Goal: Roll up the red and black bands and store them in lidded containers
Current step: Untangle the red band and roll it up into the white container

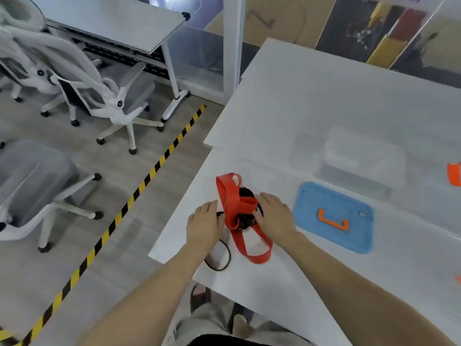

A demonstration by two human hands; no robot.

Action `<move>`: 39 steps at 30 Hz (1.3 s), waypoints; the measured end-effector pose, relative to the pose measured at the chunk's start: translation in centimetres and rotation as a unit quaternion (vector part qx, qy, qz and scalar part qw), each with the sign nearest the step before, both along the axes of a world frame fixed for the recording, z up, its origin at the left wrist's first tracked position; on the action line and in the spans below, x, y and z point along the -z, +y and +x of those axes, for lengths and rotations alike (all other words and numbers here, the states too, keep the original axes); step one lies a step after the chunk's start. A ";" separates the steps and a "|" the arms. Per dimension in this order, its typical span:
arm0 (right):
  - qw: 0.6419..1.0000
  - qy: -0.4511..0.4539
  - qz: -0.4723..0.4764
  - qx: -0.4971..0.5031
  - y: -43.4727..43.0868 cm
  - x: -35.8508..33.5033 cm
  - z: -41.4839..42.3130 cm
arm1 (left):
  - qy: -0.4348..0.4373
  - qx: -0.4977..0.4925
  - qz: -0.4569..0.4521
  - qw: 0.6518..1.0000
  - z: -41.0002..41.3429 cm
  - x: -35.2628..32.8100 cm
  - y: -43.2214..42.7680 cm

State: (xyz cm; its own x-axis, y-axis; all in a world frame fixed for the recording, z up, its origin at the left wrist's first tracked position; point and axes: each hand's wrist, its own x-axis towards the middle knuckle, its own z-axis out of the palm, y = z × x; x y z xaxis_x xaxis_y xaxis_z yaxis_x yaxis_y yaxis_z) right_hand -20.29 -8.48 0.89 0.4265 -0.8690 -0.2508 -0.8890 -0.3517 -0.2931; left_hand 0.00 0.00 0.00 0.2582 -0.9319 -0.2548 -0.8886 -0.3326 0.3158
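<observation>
A red band (pixel 238 208) lies in a loose tangle near the left edge of a white surface (pixel 311 101). Its flat loops cross over each other, and one long loop trails toward the person. A black band (pixel 245 193) is bunched underneath the red one, with a thin black loop showing near the surface's front edge.

The left hand (pixel 204 226) rests palm down just left of the tangle, thumb touching the red band. The right hand (pixel 274 216) rests palm down on the right side, thumb against the bands. The fingers (pixel 265 197) of both hands are stretched out fairly straight, not curled round anything.

Just right of the right hand lies a blue lid (pixel 334 218) with an orange handle (pixel 333 219), flat on the surface. Beyond it stands a clear container (pixel 359 161), blurred. A small orange object (pixel 454 174) shows at the far right edge.

To the left, on the floor, runs a yellow-and-black striped tape (pixel 149 173), with white office chairs (pixel 109 96) and another table (pixel 112 18) behind it.
</observation>
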 end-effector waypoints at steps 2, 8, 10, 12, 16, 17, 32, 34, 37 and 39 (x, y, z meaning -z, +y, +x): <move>1.000 -0.012 0.016 0.013 -1.2 0.4 0.6 | 0.026 -0.008 -0.003 1.000 0.4 0.7 -1.6; 0.996 0.017 0.080 0.041 -2.3 2.0 2.3 | 0.113 -0.028 0.028 0.993 0.5 3.0 -4.5; 0.994 0.019 0.087 0.063 -2.2 2.6 2.6 | 0.184 -0.089 0.040 0.978 0.5 3.3 -4.9; 0.991 -0.004 0.093 0.096 -1.8 2.9 2.9 | 0.247 -0.130 0.047 0.959 0.6 3.7 -5.1; 0.983 -0.076 0.088 0.144 -1.0 2.3 3.1 | 0.328 -0.157 0.037 0.931 1.4 4.0 -5.2; 0.981 -0.091 0.074 0.153 -0.9 1.9 2.9 | 0.339 -0.157 0.033 0.927 1.6 3.8 -5.2; 0.958 -0.232 -0.057 0.155 -1.1 -5.4 -0.4 | 0.480 -0.207 -0.010 0.852 5.1 -1.1 -8.3; 0.955 -0.253 -0.059 0.146 -1.1 -6.0 -0.5 | 0.485 -0.212 0.008 0.848 5.2 -1.4 -8.2; 0.957 -0.242 -0.028 0.156 -1.1 -5.8 -0.5 | 0.462 -0.216 0.086 0.856 5.5 -0.7 -7.3; 0.959 -0.231 -0.017 0.165 -1.2 -5.5 -0.7 | 0.411 -0.191 0.131 0.882 5.6 -0.1 -6.4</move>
